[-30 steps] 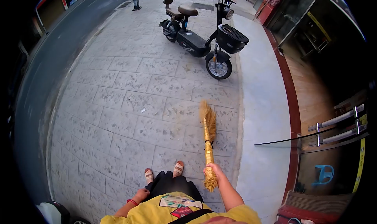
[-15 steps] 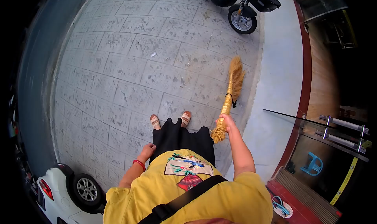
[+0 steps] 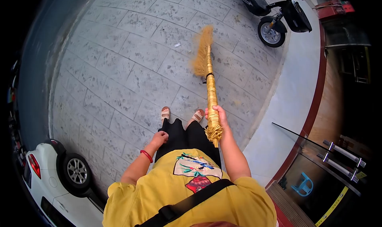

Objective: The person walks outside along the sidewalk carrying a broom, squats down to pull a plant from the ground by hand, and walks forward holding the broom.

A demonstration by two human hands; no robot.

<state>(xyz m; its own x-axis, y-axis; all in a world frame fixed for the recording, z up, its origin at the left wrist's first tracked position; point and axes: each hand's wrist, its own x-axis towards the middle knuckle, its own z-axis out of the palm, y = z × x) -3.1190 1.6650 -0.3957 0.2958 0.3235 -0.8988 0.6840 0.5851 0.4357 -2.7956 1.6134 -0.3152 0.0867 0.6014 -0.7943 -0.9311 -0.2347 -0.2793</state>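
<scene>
From my remote seat, I have the right hand [image 3: 222,116] clenched around the thick, tapering handle of a golden-yellow straw broom [image 3: 211,89], gripping just above its butt. The broom itself runs from the palm out ahead of the body, its fanned tan bristles [image 3: 203,51] far beyond the grip and blurred over the grey stone slabs [image 3: 119,67]. A handle this fat asks, I judge, for a full wrap of the fingers, a loose wrist and a low angle, so the fan lies along the ground rather than stabbing at it; I would keep the strokes short and clear of the feet.

The handle looks ridged and slightly glossy where straw is bound round it, a black tie [image 3: 209,75] cinches it ahead of the grip, and the frayed, stubby butt [image 3: 215,132] pokes out behind. The slabs are matt, mottled and jointed in long rectangles, with a small white scrap [image 3: 177,45] ahead and left of the grip. A black scooter with a boxy basket [image 3: 300,20] stands ahead and right of it.

The left hand [image 3: 160,137] sits left of the grip, fingers curled beside the black legwear [image 3: 175,136]; I can't tell whether they pinch the cloth.
</scene>
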